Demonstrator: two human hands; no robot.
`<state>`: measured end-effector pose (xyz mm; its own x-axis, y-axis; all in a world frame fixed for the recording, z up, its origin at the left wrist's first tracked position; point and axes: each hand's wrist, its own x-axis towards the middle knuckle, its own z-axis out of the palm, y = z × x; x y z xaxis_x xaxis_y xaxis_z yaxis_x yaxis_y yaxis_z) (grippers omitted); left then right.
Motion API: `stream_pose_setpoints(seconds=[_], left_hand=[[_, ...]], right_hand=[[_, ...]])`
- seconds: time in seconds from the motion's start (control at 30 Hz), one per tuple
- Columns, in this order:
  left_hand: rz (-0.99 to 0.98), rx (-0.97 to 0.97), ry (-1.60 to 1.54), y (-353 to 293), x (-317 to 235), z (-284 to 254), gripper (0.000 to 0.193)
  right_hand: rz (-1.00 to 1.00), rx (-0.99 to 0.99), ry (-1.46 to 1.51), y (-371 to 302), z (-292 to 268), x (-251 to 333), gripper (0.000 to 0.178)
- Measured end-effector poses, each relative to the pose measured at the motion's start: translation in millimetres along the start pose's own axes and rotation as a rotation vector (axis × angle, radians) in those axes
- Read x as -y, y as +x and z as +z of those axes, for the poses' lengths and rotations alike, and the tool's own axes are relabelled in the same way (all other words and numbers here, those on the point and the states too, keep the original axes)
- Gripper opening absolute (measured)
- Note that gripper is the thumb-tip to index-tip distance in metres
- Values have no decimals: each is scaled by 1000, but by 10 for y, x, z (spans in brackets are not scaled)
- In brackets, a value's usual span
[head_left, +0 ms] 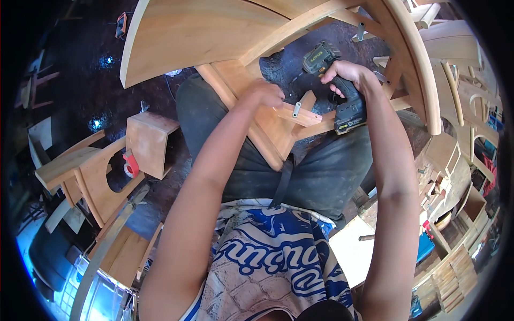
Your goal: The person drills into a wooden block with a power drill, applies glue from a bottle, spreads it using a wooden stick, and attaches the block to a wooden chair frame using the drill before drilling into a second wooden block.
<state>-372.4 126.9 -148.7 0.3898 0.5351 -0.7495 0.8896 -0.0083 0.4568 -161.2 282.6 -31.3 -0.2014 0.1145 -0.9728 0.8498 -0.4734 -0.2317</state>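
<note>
My right hand [349, 77] is wrapped round the grip of a dark cordless drill [350, 109]. Its head points away to the upper left, with the battery end near my right thigh. My left hand [262, 95] is closed over the end of a short wooden bar [308, 117]. A small metal sleeve [296, 109] stands up from that bar, and a dark hole shows near its far end. Beneath it, a wooden chair frame [235, 80] leans across my lap, with a wide panel and a curved rail [415, 59]. The drill's tip is apart from the bar.
At left are a wooden box [147, 142], a roll of red tape [130, 165] and a cut-out wooden panel [99, 184]. More wooden frames and curved parts [450, 48] crowd the right side. A white board [356, 249] lies by my right hip.
</note>
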Motion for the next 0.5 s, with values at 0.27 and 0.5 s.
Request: stream_pose_setpoints(seconds=[0.27, 0.5], left_hand=[[63, 2, -9, -53, 35, 43, 36], [39, -20, -31, -75, 8, 39, 36]], right_hand=[[-44, 40, 176, -37, 36, -272, 17], [-52, 34, 164, -56, 54, -270, 17]])
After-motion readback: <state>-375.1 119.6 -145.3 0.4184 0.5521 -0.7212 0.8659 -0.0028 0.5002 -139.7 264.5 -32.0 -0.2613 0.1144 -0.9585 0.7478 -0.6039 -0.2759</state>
